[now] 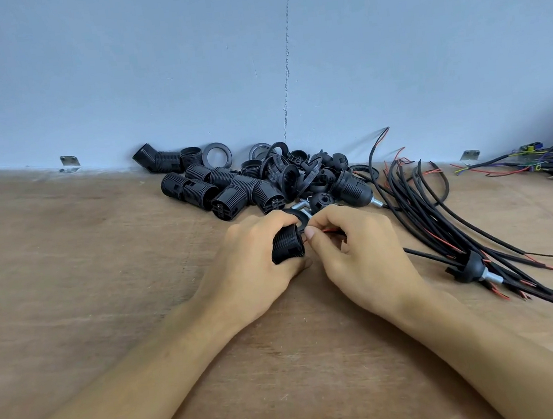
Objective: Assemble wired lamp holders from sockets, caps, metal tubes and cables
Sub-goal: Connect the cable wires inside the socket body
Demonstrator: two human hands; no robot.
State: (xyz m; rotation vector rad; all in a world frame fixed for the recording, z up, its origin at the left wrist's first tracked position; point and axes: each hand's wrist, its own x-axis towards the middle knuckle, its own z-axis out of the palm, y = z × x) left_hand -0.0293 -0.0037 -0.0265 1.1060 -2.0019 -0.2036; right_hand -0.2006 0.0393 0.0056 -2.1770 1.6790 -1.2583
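Socket [288,246] lies wrapped in the left hand's [253,263] grip; right hand [362,251] pinches a red wire [330,230] just beside it.

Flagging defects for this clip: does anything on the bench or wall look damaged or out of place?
A jagged crack runs down the wall to the bench. One cap with metal tube lies among the cables, apart from the parts pile. Nothing else stands out.
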